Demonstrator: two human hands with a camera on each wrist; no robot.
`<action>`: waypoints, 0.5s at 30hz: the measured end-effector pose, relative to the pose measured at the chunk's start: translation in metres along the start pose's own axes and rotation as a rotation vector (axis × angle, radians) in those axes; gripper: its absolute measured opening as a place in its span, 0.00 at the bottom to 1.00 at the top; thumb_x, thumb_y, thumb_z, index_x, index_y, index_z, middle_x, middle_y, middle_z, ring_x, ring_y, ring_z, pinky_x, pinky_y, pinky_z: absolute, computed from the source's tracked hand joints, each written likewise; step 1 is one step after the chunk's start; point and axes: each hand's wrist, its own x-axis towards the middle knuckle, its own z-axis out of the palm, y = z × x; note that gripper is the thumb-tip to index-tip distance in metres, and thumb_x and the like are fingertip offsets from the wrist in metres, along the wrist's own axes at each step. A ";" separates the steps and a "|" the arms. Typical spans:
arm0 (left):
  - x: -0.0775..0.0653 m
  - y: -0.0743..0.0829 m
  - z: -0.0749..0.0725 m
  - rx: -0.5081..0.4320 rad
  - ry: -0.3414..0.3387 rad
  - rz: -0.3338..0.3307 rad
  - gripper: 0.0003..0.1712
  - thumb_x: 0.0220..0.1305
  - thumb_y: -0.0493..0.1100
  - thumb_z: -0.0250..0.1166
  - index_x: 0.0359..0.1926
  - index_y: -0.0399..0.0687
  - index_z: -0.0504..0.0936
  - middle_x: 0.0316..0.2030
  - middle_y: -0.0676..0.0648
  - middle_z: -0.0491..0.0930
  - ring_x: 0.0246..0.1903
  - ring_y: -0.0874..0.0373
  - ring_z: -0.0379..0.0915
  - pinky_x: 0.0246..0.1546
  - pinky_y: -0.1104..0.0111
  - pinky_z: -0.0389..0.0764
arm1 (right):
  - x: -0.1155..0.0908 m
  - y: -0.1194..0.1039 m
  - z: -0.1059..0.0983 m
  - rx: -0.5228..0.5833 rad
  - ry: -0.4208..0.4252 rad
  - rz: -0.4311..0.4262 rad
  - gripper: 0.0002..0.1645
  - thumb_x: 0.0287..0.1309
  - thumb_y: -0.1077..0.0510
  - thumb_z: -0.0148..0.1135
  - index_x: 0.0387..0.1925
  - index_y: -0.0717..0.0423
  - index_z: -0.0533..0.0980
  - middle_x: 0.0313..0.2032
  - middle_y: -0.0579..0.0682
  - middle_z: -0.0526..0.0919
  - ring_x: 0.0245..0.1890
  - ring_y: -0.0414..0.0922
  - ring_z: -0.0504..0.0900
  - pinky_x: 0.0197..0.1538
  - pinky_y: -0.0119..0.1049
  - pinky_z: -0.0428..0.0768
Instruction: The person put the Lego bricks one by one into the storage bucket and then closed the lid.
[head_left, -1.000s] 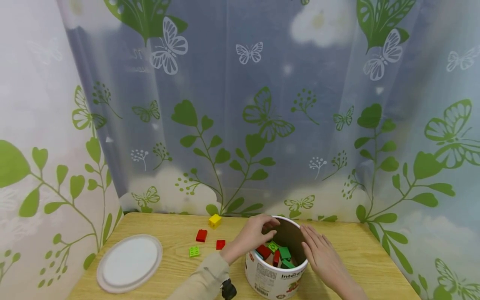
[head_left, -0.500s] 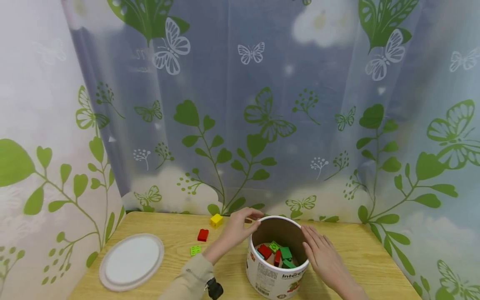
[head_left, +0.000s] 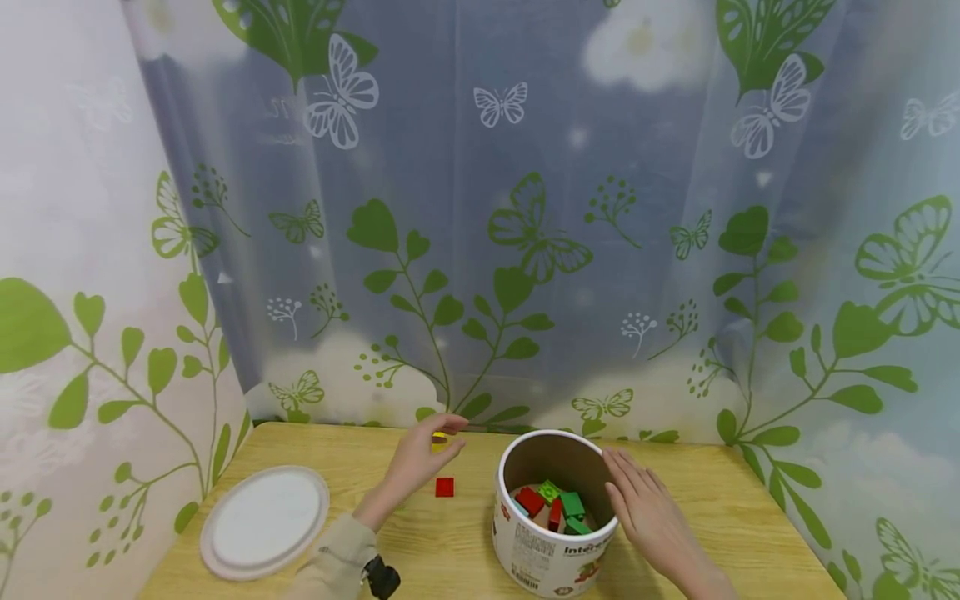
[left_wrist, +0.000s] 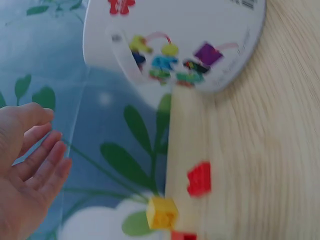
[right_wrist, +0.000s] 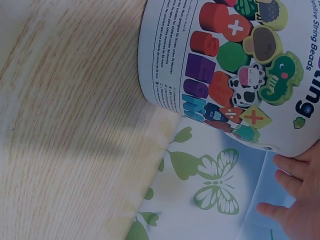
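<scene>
My left hand (head_left: 420, 457) hovers over the table left of the bucket, its fingers loosely bent and holding nothing. Close by it, a yellow brick (head_left: 438, 441) is partly hidden behind the fingers, and a red brick (head_left: 445, 487) lies just below the thumb. The left wrist view also shows another red brick (left_wrist: 184, 235) at its bottom edge. My right hand (head_left: 652, 512) rests with straight fingers against the right rim of a white printed bucket (head_left: 536, 546). Inside the bucket lie several bricks, among them a green brick (head_left: 572, 504) and a red brick (head_left: 530, 500).
A round white lid (head_left: 262, 523) lies flat on the wooden table (head_left: 442, 554) at the left. Behind the table hangs a curtain (head_left: 420, 167) printed with butterflies and leaves.
My left hand has moved left from above the bucket's opening to over the loose bricks, covering the green one and another red one in the head view. My right hand stays at the rim.
</scene>
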 end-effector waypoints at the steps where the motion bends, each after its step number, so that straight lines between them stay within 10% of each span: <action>1: -0.002 -0.003 -0.003 0.005 0.004 -0.017 0.17 0.65 0.38 0.70 0.55 0.45 0.84 0.50 0.46 0.84 0.50 0.48 0.81 0.52 0.51 0.82 | 0.000 0.000 0.000 0.001 -0.001 0.001 0.28 0.71 0.57 0.58 0.69 0.62 0.71 0.67 0.59 0.75 0.68 0.58 0.72 0.66 0.61 0.71; 15: -0.040 -0.048 -0.027 0.176 -0.033 -0.079 0.21 0.56 0.33 0.76 0.51 0.36 0.83 0.49 0.40 0.85 0.47 0.42 0.81 0.50 0.49 0.83 | 0.000 -0.001 0.000 0.018 -0.014 0.012 0.29 0.71 0.57 0.57 0.70 0.62 0.70 0.67 0.59 0.74 0.69 0.58 0.71 0.67 0.62 0.69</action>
